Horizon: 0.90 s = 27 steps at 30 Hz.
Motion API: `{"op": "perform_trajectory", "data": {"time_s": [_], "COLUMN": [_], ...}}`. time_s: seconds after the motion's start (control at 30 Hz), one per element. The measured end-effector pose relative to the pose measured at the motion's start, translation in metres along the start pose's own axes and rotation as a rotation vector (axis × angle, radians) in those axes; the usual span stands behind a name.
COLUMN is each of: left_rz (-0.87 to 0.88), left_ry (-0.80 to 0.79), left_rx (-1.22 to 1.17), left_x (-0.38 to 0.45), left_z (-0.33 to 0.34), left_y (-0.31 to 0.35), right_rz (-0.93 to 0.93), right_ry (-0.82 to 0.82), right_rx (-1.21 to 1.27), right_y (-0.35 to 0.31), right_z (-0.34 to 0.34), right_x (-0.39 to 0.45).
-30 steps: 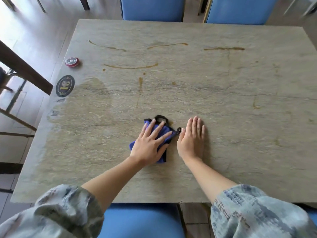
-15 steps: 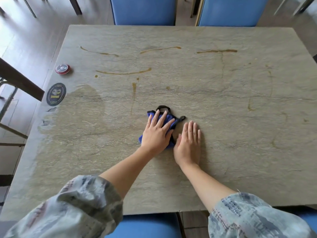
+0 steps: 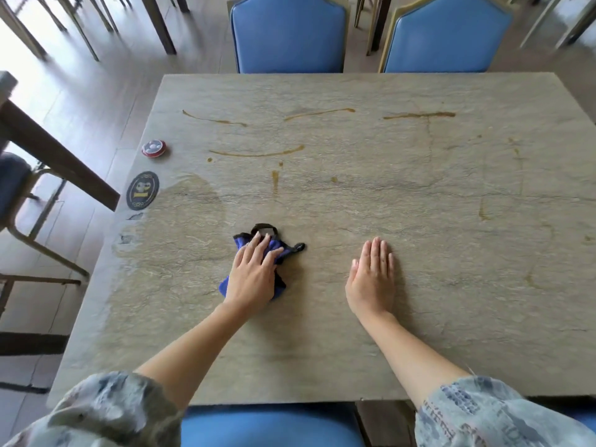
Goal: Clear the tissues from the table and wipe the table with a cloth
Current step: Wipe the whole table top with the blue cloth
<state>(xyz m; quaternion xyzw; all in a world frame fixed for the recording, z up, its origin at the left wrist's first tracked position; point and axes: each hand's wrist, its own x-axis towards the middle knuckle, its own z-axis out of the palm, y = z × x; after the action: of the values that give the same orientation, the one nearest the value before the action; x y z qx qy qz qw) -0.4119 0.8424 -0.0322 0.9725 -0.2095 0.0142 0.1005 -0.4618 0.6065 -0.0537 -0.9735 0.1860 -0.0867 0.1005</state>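
A blue cloth [image 3: 278, 247] with black trim lies on the stone-look table [image 3: 419, 221], left of its middle. My left hand [image 3: 253, 274] presses flat on the cloth with fingers spread, covering most of it. To the right, my right hand [image 3: 372, 279] rests palm down on the bare tabletop, fingers together, holding nothing. Brown streaks [image 3: 258, 153] and drips mark the far half of the table. The surface left of the cloth looks darker and damp. No tissues are in view.
A small red and white round thing [image 3: 153, 148] and a black oval sticker [image 3: 143, 190] sit near the table's left edge. Two blue chairs [image 3: 288, 33] stand at the far side, and a blue seat [image 3: 271, 427] is below me. Another table's dark edge [image 3: 58, 153] juts in at left.
My hands, side by side a moment ago, have separated: the left hand slid the cloth leftwards and the right hand now lies well apart from it. The camera view has pulled back.
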Motion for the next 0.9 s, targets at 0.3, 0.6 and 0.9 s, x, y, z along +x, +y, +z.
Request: {"op": "perform_trajectory", "data": {"time_s": [0.3, 0.6, 0.9], "left_rz": [-0.300, -0.523, -0.315], "left_ry": [-0.065, -0.061, -0.077], "left_rx": [0.124, 0.059, 0.022], "left_x": [0.013, 0.098, 0.167], "left_z": [-0.026, -0.015, -0.002], "left_y": [-0.094, -0.118, -0.046], "right_rz": [-0.054, -0.126, -0.164], "right_ry": [0.052, 0.113, 0.133], "right_rx": [0.266, 0.232, 0.194], "right_y": [-0.019, -0.003, -0.001], "right_z": [0.011, 0.029, 0.028], "right_x": [0.060, 0.102, 0.102]}}
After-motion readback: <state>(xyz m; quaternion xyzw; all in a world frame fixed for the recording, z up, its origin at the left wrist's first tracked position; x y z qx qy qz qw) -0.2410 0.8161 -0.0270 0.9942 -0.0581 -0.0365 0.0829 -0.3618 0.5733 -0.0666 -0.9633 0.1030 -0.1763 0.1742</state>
